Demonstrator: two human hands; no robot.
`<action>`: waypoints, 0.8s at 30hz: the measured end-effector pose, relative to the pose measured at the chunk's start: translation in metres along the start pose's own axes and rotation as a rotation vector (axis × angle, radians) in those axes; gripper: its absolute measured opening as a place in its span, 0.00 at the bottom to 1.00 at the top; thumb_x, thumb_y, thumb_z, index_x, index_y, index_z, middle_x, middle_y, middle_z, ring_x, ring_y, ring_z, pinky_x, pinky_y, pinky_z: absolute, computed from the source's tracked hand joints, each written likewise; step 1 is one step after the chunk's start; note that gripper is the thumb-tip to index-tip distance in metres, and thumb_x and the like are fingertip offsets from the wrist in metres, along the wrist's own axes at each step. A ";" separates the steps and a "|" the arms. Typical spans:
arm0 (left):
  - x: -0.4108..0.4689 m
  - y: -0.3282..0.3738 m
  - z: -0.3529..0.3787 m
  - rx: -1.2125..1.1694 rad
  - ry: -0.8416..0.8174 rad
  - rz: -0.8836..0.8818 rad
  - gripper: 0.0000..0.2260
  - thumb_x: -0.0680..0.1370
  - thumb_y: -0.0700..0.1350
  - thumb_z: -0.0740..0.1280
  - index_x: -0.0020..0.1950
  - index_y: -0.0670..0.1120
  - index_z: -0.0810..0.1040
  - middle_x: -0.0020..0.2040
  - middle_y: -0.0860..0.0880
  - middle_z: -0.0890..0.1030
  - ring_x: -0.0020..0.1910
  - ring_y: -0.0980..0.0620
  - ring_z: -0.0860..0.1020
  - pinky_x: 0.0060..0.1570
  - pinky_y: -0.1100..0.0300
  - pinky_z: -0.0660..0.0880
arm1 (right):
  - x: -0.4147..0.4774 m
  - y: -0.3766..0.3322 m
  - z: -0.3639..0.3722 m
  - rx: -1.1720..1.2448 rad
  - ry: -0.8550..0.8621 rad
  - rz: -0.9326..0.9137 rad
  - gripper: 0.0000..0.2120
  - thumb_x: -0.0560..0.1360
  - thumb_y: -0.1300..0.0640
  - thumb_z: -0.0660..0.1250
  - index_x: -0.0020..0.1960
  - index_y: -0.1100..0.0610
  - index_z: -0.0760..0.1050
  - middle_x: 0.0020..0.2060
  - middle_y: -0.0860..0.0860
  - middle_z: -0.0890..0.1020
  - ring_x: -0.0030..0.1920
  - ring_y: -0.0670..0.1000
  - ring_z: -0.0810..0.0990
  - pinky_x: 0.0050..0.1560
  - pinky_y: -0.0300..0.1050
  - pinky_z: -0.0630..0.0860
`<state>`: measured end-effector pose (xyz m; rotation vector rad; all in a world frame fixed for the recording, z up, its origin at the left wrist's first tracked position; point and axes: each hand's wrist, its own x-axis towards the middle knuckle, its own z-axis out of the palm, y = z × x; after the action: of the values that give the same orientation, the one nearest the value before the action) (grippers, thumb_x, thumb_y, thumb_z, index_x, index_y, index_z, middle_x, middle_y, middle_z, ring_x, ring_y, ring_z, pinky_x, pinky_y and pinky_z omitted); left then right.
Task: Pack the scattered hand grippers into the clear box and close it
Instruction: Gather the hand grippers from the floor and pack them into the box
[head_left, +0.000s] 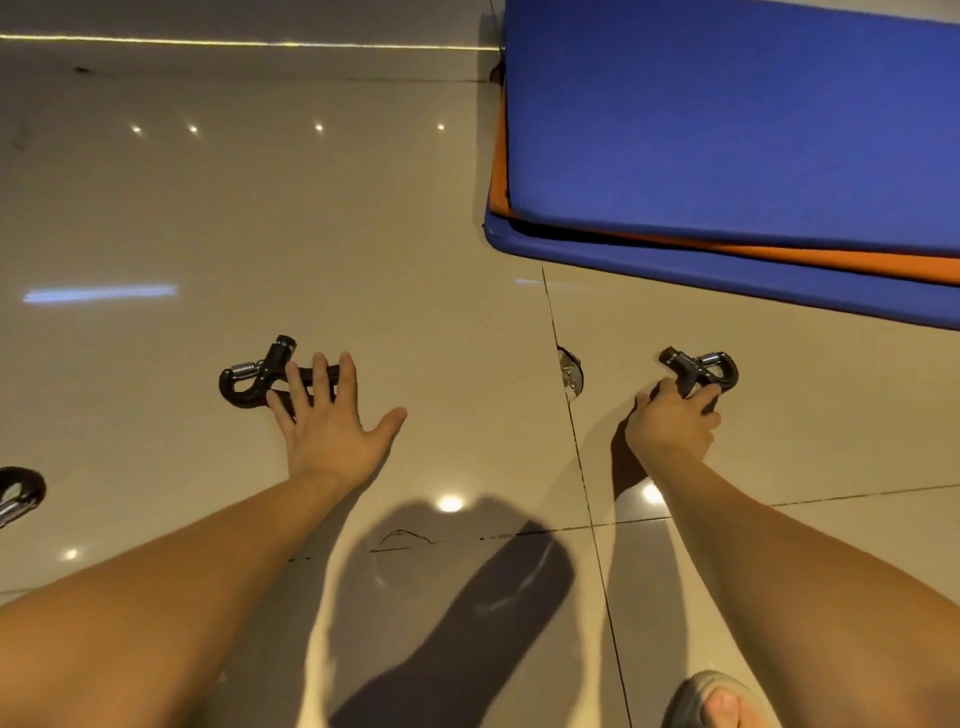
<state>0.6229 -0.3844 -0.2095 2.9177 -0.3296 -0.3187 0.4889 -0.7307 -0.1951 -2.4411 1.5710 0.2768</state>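
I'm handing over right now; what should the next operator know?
Left hand: open, fingers spread over the centre hand gripper on the floor, not yet gripping.
Right hand: fingers curled round the right-side hand gripper.
A third hand gripper lies at the left edge.
Clear box not in view; nothing visibly packed.
Left to do: lift, pack all, close box.

Indoor gym or exercise room: glossy beige floor tiles (311, 234) under stacked blue-and-orange padded mats (727, 130), hand gripper (698, 364) near the mats.
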 end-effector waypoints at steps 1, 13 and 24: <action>-0.002 0.002 0.001 -0.003 -0.004 0.028 0.44 0.74 0.76 0.48 0.82 0.52 0.45 0.83 0.45 0.47 0.80 0.41 0.36 0.75 0.36 0.34 | -0.005 -0.001 0.002 -0.005 0.015 -0.022 0.20 0.84 0.49 0.57 0.73 0.56 0.67 0.79 0.65 0.50 0.71 0.69 0.62 0.68 0.62 0.67; -0.057 0.018 0.000 -0.283 0.189 -0.015 0.31 0.71 0.64 0.72 0.66 0.46 0.73 0.69 0.43 0.71 0.70 0.42 0.66 0.71 0.40 0.59 | -0.080 0.015 0.012 0.262 0.137 -0.183 0.20 0.73 0.54 0.74 0.60 0.60 0.71 0.65 0.59 0.72 0.60 0.62 0.75 0.58 0.60 0.74; -0.064 0.035 -0.004 -0.356 -0.043 -0.185 0.28 0.68 0.55 0.77 0.64 0.47 0.73 0.55 0.42 0.74 0.55 0.39 0.74 0.52 0.46 0.75 | -0.107 0.038 0.001 0.277 -0.005 0.042 0.23 0.72 0.53 0.75 0.60 0.64 0.73 0.58 0.59 0.73 0.60 0.61 0.73 0.53 0.55 0.75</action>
<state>0.5563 -0.4024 -0.1861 2.5949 -0.0035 -0.4193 0.4101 -0.6525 -0.1700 -2.1967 1.5447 0.0657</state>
